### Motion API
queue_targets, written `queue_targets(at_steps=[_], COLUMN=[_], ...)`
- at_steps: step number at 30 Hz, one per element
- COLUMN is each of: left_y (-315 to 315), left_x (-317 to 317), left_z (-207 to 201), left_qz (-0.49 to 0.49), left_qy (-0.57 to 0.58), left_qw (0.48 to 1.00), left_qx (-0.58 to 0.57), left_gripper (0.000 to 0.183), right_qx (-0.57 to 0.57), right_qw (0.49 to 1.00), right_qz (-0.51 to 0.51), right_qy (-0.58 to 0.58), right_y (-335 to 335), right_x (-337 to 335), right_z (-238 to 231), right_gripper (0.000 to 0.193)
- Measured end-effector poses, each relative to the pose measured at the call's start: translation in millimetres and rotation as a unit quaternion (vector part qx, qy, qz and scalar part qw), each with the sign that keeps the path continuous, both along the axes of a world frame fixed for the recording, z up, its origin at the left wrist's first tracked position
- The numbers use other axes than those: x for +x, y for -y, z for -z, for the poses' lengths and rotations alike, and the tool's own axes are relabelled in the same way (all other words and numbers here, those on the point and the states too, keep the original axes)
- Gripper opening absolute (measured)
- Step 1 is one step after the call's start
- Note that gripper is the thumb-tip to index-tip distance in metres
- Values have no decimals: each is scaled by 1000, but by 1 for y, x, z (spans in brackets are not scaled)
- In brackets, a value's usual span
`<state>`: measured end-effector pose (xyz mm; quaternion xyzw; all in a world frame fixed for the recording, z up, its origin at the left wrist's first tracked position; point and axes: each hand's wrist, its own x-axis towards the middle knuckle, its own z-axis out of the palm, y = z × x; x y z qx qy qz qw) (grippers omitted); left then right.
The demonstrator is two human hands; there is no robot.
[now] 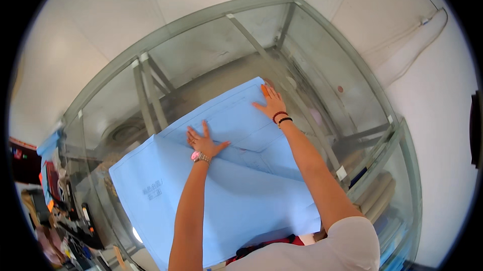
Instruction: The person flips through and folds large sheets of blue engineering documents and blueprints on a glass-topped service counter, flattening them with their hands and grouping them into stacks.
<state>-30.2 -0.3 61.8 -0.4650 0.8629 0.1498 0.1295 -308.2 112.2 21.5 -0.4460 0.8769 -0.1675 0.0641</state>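
A large light-blue sheet [166, 195] with thin drawn lines and a small block of dark print lies across a glass-topped table [221, 77]. A crease or raised fold runs through its middle, and its near edge reaches my body. My left hand [202, 144] rests on the sheet left of centre, fingers spread, a pink-faced watch [196, 156] on the wrist. Near the sheet's far right corner my right hand [272, 103] lies flat with its fingers stretched out. Something orange [264, 90] shows at one of its fingers. Two beaded bracelets [282, 118] circle that wrist.
The table's metal frame [231, 4] stands against white walls. Beige rolls [377, 195] show through the glass at the right. Assorted tools and small things [83, 220] crowd the left side. A cable [427, 44] hangs on the right wall.
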Motion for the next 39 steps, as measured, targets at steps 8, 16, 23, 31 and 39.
queue_targets(at_steps=[8, 16, 23, 31, 39], left_y=[-38, -125, -113, -112, -120], left_x=[162, 335, 310, 239, 161], left_z=[-73, 18, -23, -58, -81], left_qz=[-16, -189, -233, -137, 1], left_qy=[-322, -284, -499, -533, -702], left_qw=[942, 936, 778, 714, 393], left_qx=[-97, 84, 303, 432, 594], left_gripper=[72, 63, 63, 74, 75], right_qx=[169, -18, -15, -41, -283], right_qw=[976, 917, 960, 978, 958], right_qz=[-129, -140, -143, -114, -13], right_qy=[52, 373, 240, 167, 40], right_y=[-123, -284, -302, -317, -303], right_x=[36, 140, 155, 163, 174], right_z=[-12, -105, -107, -113, -135], right_gripper=[85, 52, 57, 55, 44])
